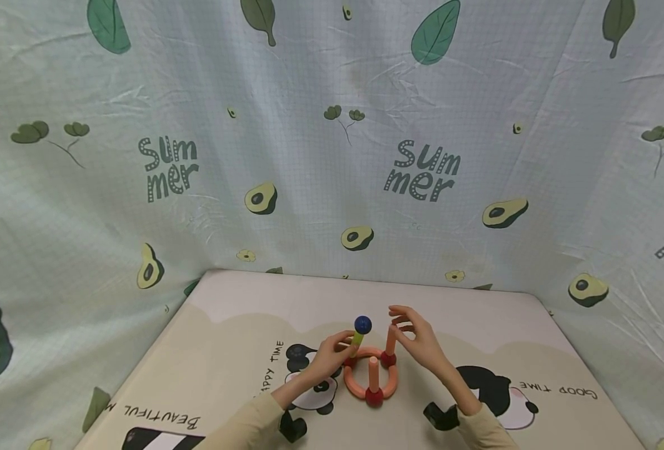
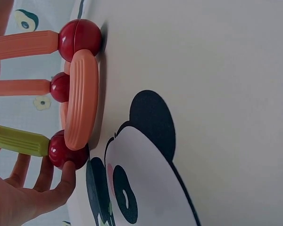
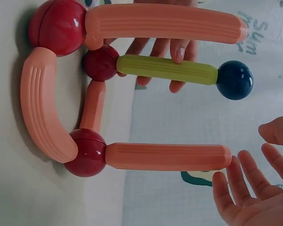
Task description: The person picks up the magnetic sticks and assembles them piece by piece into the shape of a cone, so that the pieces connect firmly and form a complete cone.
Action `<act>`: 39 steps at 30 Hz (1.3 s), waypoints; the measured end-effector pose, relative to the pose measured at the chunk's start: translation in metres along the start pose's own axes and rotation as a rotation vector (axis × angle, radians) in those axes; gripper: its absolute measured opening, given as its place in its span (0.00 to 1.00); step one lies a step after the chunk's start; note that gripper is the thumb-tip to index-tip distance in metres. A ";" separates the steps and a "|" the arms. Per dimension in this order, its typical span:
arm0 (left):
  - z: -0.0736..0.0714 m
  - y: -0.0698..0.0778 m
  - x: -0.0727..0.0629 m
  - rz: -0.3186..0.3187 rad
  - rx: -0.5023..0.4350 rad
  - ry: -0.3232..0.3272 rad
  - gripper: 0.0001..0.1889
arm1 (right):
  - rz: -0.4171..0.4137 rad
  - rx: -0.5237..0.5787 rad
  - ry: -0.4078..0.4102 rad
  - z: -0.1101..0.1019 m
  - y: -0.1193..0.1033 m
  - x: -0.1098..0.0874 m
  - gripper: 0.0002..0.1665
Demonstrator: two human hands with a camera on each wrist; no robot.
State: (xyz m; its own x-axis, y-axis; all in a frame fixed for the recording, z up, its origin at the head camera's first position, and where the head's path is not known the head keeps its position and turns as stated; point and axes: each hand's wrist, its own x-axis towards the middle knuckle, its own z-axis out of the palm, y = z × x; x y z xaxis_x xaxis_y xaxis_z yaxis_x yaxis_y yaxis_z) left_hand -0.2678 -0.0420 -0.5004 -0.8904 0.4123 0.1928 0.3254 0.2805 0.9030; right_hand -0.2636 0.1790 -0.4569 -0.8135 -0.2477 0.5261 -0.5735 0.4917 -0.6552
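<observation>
A ring of curved orange rods [image 1: 355,389] joined by red balls [image 1: 374,397] lies on the table, with straight rods standing up from the balls. My left hand [image 1: 332,355] pinches the upright yellow-green rod [image 3: 167,69], which has a dark blue ball [image 1: 362,324] on its top end and a red ball at its foot. Close to the top of one upright orange rod [image 3: 167,156] is my right hand [image 1: 420,340], its fingers loosely spread; whether a fingertip touches the rod, I cannot tell. Another orange rod [image 1: 374,374] stands at the ring's near side.
The pale table [image 1: 225,331] bears printed panda faces and lettering. Behind it and at both sides hangs a light curtain [image 1: 309,169] printed with avocados and leaves.
</observation>
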 end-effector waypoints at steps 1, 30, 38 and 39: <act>0.000 0.000 0.000 -0.001 0.003 0.000 0.17 | 0.015 0.018 0.006 0.000 0.001 0.000 0.22; -0.007 0.039 -0.014 0.001 -0.026 -0.014 0.16 | 0.359 0.245 -0.064 0.018 0.029 -0.014 0.21; -0.006 0.036 -0.014 0.000 -0.032 -0.020 0.16 | 0.336 0.308 -0.108 0.019 0.034 -0.016 0.20; -0.006 0.036 -0.014 0.003 -0.032 -0.022 0.16 | 0.328 0.313 -0.113 0.019 0.034 -0.016 0.20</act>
State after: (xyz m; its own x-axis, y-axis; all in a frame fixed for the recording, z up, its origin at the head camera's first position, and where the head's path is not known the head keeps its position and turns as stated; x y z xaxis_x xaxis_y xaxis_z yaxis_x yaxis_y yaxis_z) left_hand -0.2455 -0.0429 -0.4680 -0.8824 0.4317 0.1873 0.3171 0.2513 0.9145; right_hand -0.2715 0.1834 -0.4981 -0.9522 -0.2193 0.2128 -0.2715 0.2878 -0.9184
